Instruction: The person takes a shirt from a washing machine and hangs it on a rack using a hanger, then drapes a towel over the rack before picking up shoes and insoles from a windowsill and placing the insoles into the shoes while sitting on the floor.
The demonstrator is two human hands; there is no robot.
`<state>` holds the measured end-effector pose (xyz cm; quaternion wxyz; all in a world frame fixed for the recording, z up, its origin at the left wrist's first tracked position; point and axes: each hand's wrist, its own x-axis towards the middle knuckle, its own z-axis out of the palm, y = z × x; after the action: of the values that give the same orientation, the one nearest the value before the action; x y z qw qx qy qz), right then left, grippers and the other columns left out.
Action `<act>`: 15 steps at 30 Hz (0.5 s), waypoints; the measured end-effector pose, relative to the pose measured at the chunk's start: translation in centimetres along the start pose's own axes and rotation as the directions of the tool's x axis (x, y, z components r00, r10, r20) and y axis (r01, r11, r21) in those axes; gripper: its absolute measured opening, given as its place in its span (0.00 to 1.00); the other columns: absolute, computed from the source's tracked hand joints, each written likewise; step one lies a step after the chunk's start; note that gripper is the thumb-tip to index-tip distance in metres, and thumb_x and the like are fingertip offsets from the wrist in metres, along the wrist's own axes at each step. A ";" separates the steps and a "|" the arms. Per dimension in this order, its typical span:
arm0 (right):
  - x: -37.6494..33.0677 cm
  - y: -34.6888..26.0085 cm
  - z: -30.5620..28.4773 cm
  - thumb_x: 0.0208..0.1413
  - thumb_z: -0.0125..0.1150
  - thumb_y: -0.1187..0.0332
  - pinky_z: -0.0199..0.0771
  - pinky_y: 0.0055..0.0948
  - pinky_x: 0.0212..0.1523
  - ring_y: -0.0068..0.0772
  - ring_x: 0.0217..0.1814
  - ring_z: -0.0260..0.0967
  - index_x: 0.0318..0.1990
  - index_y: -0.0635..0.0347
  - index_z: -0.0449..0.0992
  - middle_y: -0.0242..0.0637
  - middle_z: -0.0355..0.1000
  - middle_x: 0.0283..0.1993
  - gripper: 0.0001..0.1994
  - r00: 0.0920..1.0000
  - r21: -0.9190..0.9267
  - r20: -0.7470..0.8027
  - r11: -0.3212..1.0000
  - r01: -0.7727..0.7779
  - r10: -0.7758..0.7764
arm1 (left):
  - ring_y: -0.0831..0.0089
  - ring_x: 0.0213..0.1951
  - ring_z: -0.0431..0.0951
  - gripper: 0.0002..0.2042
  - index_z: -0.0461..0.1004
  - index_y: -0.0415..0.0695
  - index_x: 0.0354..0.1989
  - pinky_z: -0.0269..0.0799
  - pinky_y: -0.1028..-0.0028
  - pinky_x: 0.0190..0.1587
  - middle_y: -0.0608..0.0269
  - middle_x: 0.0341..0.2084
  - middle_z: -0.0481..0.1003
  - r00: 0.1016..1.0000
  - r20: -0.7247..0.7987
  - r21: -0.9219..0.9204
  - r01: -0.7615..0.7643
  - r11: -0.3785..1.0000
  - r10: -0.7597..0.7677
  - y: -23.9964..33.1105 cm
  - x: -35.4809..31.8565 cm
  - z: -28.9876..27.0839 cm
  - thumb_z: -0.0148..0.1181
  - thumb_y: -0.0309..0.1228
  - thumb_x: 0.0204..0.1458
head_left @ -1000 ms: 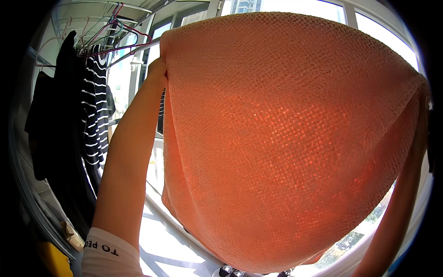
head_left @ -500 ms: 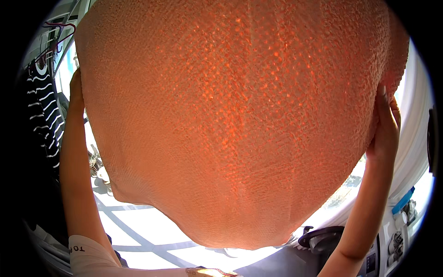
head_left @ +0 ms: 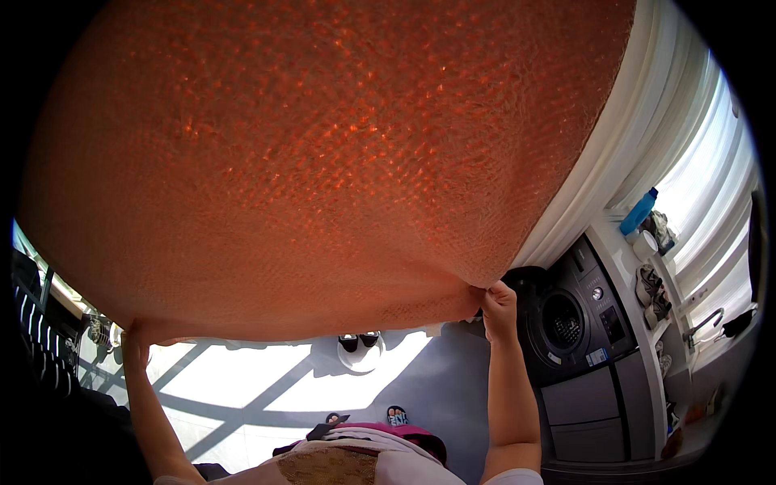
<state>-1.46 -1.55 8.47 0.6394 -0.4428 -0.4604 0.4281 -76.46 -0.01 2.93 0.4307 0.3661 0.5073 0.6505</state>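
A large orange-brown towel (head_left: 323, 178) with a waffled weave spreads before me and fills the upper view, lit from behind by sunlight. Its lower edge runs between my two hands. At the near right part of that edge, my right hand (head_left: 499, 305) pinches the fabric in closed fingers, drawing folds toward the grip. My left hand (head_left: 139, 338) grips the lower left edge, its fingers partly hidden by the cloth. The towel's top lies outside the view.
A dark front-loading washing machine (head_left: 563, 319) stands at right, beside a shelf with shoes (head_left: 647, 284) and a blue bottle (head_left: 638, 212). White curtains (head_left: 594, 162) hang behind. Striped clothing (head_left: 40, 331) hangs at left. Black shoes (head_left: 358, 340) rest on a round white stand on the sunlit floor.
Both hands have moved down from the towel's sides to its lower edge, the right one also inward. My view has shifted, so the washing machine and floor show more.
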 end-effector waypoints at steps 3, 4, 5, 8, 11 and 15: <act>-1.0 1.1 0.0 0.58 0.52 0.72 0.65 0.13 0.32 0.14 0.33 0.67 0.43 0.69 0.73 0.31 0.73 0.35 0.09 0.996 0.055 -0.086 0.998 0.036 -0.031 | 0.71 0.43 0.72 0.23 0.61 0.34 0.55 0.69 0.74 0.47 0.57 0.46 0.69 0.997 0.038 -0.014 -0.069 0.998 0.070 -1.8 1.6 0.3 0.53 0.36 0.55; -1.3 1.4 0.2 0.60 0.52 0.69 0.65 0.14 0.33 0.15 0.34 0.67 0.43 0.68 0.73 0.30 0.72 0.35 0.11 0.990 0.076 -0.127 0.995 0.068 -0.058 | 0.71 0.43 0.72 0.24 0.60 0.34 0.56 0.68 0.74 0.47 0.57 0.46 0.69 1.000 -0.003 -0.051 -0.012 0.999 0.012 -1.5 1.7 1.9 0.53 0.38 0.56; -1.8 1.0 0.5 0.61 0.51 0.65 0.65 0.16 0.37 0.15 0.37 0.66 0.44 0.67 0.72 0.30 0.72 0.37 0.13 0.995 0.072 -0.080 0.995 0.068 -0.062 | 0.71 0.43 0.72 0.25 0.59 0.34 0.56 0.68 0.74 0.48 0.57 0.46 0.69 0.998 -0.053 -0.086 0.042 0.995 -0.046 -0.9 1.1 3.4 0.52 0.39 0.56; -3.8 1.7 1.9 0.54 0.61 0.60 0.64 0.20 0.45 0.20 0.44 0.66 0.46 0.64 0.72 0.31 0.72 0.42 0.18 0.990 -0.035 0.142 0.999 -0.013 0.018 | 0.69 0.52 0.65 0.28 0.55 0.39 0.61 0.63 0.71 0.53 0.58 0.54 0.63 0.974 0.213 -0.184 0.117 0.976 -0.076 -3.6 1.0 3.5 0.52 0.41 0.55; -5.5 2.7 2.1 0.52 0.62 0.66 0.69 0.20 0.34 0.20 0.33 0.68 0.38 0.64 0.76 0.31 0.73 0.33 0.11 0.985 0.010 0.054 0.986 -0.165 0.165 | 0.69 0.57 0.62 0.27 0.53 0.42 0.63 0.59 0.71 0.58 0.59 0.58 0.60 0.974 0.223 -0.332 0.108 0.937 -0.033 -8.3 4.2 -2.8 0.51 0.36 0.55; -5.9 2.6 1.3 0.49 0.64 0.69 0.65 0.16 0.24 0.18 0.22 0.66 0.31 0.63 0.76 0.32 0.72 0.25 0.07 0.966 0.022 -0.057 0.968 -0.251 0.251 | 0.69 0.56 0.63 0.24 0.54 0.41 0.62 0.55 0.71 0.60 0.58 0.56 0.62 0.998 0.044 -0.149 0.045 0.988 -0.038 -10.6 9.0 -6.8 0.45 0.29 0.56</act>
<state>-4.33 -6.32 4.98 0.5965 -0.5052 -0.3785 0.4957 -83.94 7.21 -8.53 0.4809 0.3354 0.4555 0.6699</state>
